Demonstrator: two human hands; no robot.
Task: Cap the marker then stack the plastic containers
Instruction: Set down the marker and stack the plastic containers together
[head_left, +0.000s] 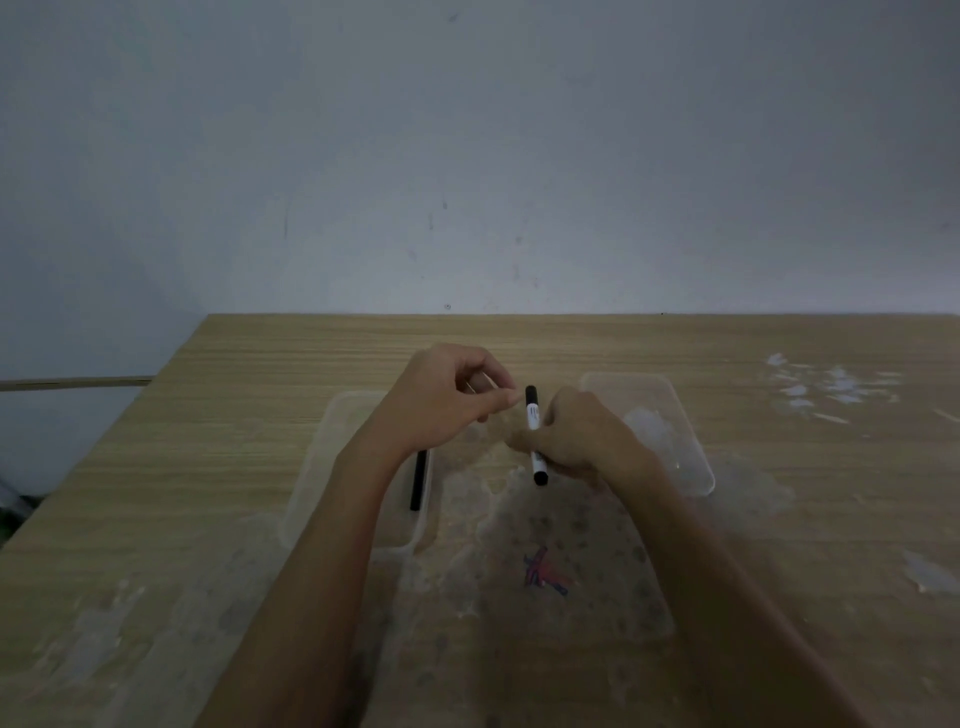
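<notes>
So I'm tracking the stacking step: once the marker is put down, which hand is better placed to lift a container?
Probably the left. The left hand holds nothing and hovers over the left container, while the right hand grips the marker, so it must set that down first.

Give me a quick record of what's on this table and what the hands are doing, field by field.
surface: wooden table, stained with pale patches
right hand: gripping a marker, white barrel with black at both ends
left hand: beside the marker's top end, fingers curled, apparently holding nothing
left container: clear plastic, a black stick-like thing lying in it
right container: clear plastic, looks empty
containers: apart, not stacked
scribble: red and blue marks near the front
</notes>
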